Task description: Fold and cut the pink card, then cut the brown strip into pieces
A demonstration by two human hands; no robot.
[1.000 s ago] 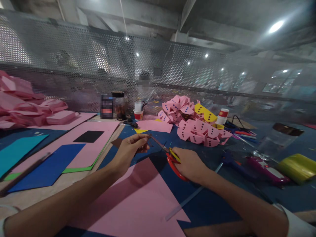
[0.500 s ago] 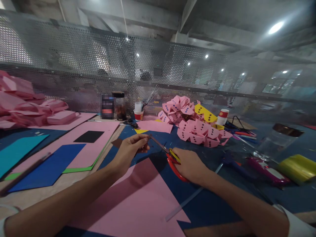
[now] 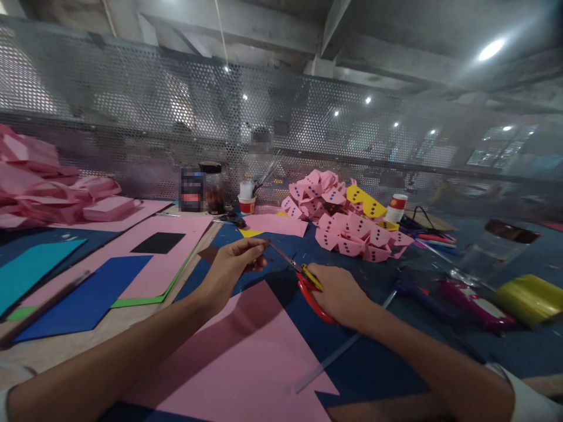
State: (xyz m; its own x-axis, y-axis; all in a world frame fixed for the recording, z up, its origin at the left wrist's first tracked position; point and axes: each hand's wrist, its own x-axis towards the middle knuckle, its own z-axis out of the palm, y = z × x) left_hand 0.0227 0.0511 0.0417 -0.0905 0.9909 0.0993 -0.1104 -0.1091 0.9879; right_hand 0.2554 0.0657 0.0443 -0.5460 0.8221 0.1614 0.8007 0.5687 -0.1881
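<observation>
My right hand (image 3: 341, 293) is closed round the red and yellow handles of a pair of scissors (image 3: 284, 256), whose blades point up and left. At the blade tips, my left hand (image 3: 237, 261) is pinched, thumb against fingers; whatever lies between them is too small to make out. Below both hands a large pink paper sheet (image 3: 246, 351) lies on the dark blue table mat, with a notch at its right corner. Across that corner rests a whitish translucent stick (image 3: 328, 363).
Pink dotted paper pieces (image 3: 352, 234) are heaped behind my hands. At left are a blue sheet (image 3: 88, 299), a black rectangle (image 3: 158, 242) and a pink paper pile (image 3: 57, 187). A clear jar (image 3: 492, 252), a magenta tool (image 3: 477, 305) and a yellow roll (image 3: 530, 299) stand right.
</observation>
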